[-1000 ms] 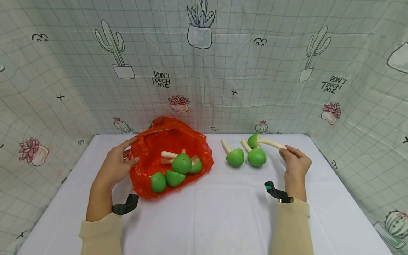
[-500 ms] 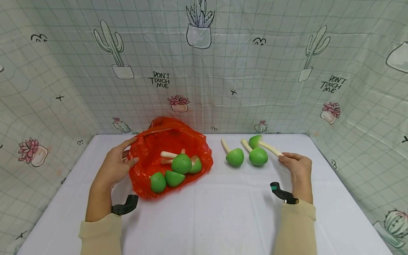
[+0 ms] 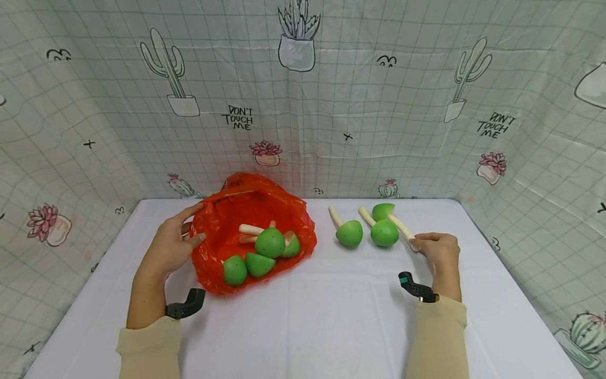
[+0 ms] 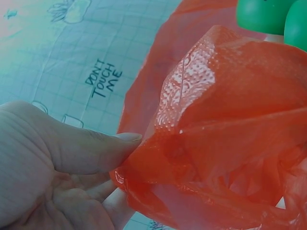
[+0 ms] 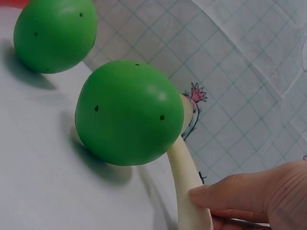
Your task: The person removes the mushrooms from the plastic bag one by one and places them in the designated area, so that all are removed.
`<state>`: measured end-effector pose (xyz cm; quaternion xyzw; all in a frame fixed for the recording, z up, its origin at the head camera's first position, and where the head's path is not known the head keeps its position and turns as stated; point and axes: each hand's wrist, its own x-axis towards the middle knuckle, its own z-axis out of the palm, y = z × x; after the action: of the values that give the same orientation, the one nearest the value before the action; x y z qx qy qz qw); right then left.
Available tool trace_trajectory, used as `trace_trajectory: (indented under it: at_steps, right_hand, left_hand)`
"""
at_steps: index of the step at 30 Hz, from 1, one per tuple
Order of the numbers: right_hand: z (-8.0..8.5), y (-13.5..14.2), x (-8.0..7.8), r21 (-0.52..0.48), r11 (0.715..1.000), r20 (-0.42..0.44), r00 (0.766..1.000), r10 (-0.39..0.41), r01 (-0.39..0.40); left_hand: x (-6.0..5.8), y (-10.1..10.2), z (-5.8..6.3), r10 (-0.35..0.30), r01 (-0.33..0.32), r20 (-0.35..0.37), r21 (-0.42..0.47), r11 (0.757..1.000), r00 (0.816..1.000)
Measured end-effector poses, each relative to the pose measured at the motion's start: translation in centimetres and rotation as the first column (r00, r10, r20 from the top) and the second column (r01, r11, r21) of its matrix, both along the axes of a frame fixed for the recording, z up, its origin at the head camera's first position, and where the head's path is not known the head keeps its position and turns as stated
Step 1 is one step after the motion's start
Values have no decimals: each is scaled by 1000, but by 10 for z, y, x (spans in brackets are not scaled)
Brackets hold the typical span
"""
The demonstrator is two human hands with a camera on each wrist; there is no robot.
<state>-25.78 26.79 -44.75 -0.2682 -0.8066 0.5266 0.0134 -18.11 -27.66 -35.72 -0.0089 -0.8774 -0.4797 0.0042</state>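
Note:
My left hand [image 3: 171, 243] grips the left edge of a red plastic bag [image 3: 213, 221]; in the left wrist view its thumb lies over the film. Several green-capped toy mushrooms [image 3: 270, 243] with pale stems lie inside the bag's open mouth. On the right, my right hand [image 3: 440, 251] pinches the end of a pale stem belonging to another toy mushroom [image 3: 382, 211]. A second mushroom [image 3: 384, 233] lies just in front of that one and partly hides it. To their left is a third mushroom [image 3: 349, 235], stem pointing back.
A white cloth [image 3: 326, 316] covers the table. Behind and at both sides hangs a gridded curtain [image 3: 322, 105] printed with cacti. Each wrist wears a black camera mount, such as the right one [image 3: 416, 288].
My right hand has come a little nearer to me, swinging the held stem's end forward. The held mushroom's cap has shifted slightly right and lower. My left hand and the bag stay put.

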Motion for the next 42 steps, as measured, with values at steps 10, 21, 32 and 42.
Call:
trace_trajectory:
  at_steps: [10, 21, 32, 42]
  right_hand:
    - [2, 2, 2, 131, 990, 9, 998, 58, -58]
    - [14, -9, 1, 154, 988, -68, 998, 0, 10]
    - [40, -38, 3, 202, 979, -221, 974, 41, 5]
    - [68, -78, 9, 253, 959, -374, 902, 215, -124]
  left_hand:
    - [1, -1, 0, -10, 10, -5, 6, 1000, 1000]
    - [0, 0, 1, -6, 6, 3, 16, 1000, 1000]
    - [-1, 0, 1, -16, 16, 14, 32, 999, 1000]
    - [-1, 2, 2, -14, 14, 17, 16, 1000, 1000]
